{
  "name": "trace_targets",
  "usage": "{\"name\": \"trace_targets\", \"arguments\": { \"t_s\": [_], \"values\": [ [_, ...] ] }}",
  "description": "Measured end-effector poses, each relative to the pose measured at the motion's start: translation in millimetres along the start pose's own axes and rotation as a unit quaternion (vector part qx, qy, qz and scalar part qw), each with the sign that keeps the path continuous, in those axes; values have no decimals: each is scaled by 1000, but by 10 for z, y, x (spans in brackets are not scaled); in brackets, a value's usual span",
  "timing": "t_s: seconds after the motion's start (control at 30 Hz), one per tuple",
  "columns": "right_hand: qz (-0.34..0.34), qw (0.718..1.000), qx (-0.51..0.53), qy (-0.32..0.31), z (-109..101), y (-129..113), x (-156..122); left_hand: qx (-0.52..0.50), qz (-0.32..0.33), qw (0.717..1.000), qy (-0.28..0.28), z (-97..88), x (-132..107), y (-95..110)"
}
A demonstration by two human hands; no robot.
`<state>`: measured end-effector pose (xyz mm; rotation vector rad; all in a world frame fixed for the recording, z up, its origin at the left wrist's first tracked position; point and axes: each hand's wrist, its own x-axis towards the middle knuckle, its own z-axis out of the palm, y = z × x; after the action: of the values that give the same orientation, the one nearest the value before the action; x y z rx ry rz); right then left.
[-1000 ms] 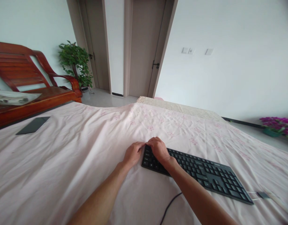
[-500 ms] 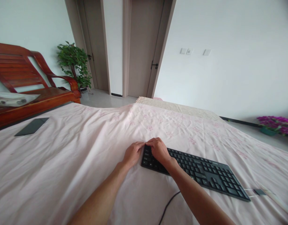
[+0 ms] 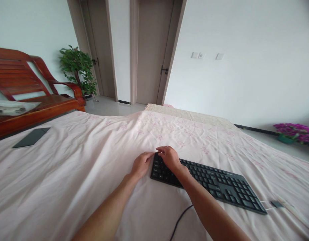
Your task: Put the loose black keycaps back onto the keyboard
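A black keyboard (image 3: 214, 182) lies at a slant on the pink flowered bed cover, its keys facing up. At its far left corner, my left hand (image 3: 141, 164) has its fingers closed together on the edge. Over the same end, my right hand (image 3: 170, 159) has its fingers bent and slightly apart, just above the corner; nothing shows in them. My right hand and forearm hide part of the keys. From under the right forearm a black cable (image 3: 180, 217) runs toward me. Beside the keyboard's right end lies a small dark tag (image 3: 277, 204) with pale strings.
A dark flat phone-like slab (image 3: 31, 137) lies on the bed cover (image 3: 94, 160) at the left. Beyond stand a red wooden bench (image 3: 44, 97), a green potted plant (image 3: 77, 68) and closed doors (image 3: 153, 50). Purple flowers (image 3: 295, 130) stand on the floor at the right.
My right hand's fingers have lifted and spread a little off the keyboard's corner. My left hand stays at the edge. The whole view has shifted slightly.
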<state>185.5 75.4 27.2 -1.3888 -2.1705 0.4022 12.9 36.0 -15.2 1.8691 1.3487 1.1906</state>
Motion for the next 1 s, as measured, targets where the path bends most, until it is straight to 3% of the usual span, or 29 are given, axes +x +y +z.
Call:
{"name": "trace_targets", "arguments": {
  "t_s": [0.1, 0.2, 0.27, 0.37, 0.53, 1.0],
  "values": [
    [55, 980, 192, 15, -2, -29, -8, -86, -21, 995, 35, 9, 0, 39],
    [101, 911, 401, 13, -17, -107, -37, -179, -27, 982, 43, 16, -4, 122],
    [125, 869, 479, 9, -36, -167, -71, -206, -32, 977, 51, 15, -10, 186],
    [151, 844, 515, 1, -74, -252, -137, -206, -35, 975, 76, 4, -20, 262],
    [159, 836, 526, -1, -103, -340, -228, -172, -6, 978, 116, -22, -35, 331],
    [187, 768, 608, -72, -88, -314, -276, -121, 61, 979, 151, -45, -63, 383]
  ]
}}
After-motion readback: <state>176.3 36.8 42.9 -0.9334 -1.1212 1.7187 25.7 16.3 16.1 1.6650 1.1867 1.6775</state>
